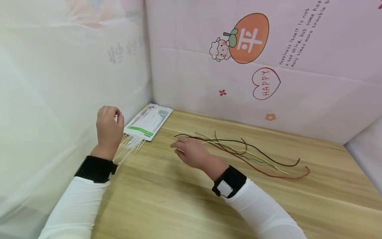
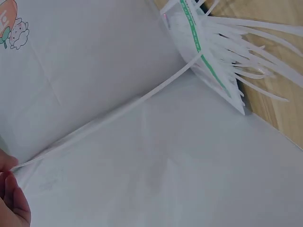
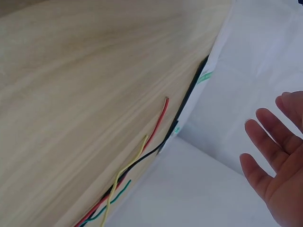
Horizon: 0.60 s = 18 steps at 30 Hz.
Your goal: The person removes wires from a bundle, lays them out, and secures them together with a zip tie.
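Note:
Raised beside the left wall, my left hand pinches the end of a thin white cable tie in the left wrist view. That tie stretches across toward a white plastic packet with a green stripe. More white cable ties fan out of the packet's near end. My right hand hovers with relaxed, spread fingers and nothing in them. It is by the left ends of several loose wires: a black wire, a yellow wire, a green wire and red wires. The hand covers part of them in the head view.
A wooden table carries the packet and wires. White cloth walls enclose it: a plain left wall close to my left arm, and a printed back wall. Another pale wall stands at the right edge.

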Tool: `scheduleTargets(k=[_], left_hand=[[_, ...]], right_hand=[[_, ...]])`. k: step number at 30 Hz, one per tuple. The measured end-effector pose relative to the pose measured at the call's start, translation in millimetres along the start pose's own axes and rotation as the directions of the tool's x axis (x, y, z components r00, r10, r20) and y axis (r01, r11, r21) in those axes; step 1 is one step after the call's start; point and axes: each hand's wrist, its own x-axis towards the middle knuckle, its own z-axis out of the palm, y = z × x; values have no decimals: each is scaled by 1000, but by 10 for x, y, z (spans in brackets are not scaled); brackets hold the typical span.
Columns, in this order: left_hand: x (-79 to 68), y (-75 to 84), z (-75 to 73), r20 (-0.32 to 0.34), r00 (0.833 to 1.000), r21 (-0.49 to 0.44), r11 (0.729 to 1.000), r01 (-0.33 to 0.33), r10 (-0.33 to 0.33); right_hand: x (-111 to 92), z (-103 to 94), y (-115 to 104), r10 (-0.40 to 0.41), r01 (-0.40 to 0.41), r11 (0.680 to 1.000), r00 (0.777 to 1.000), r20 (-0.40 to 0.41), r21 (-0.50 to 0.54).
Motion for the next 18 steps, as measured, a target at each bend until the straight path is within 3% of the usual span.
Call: scheduleTargets(k=[6, 12, 15, 16, 18], left_hand=[[99, 58, -64, -4, 991, 2, 991, 136, -136], [229, 232, -150, -48, 965, -174, 954, 245, -257], [276, 374, -131, 27, 950, -346, 889, 301, -311], [282, 421, -109, 71, 944, -403, 856, 324, -323], [282, 522, -40, 174, 918, -512, 763, 394, -357]], right_hand=[[-90, 25, 49, -10, 11, 1000, 999, -51, 19], [-163, -56, 99, 45, -41, 998, 996, -77, 55], [-206, -131, 136, 78, -69, 995, 988, -132, 71], [-222, -156, 150, 85, -74, 995, 984, -155, 72], [-266, -205, 175, 98, -88, 994, 974, -204, 59]])
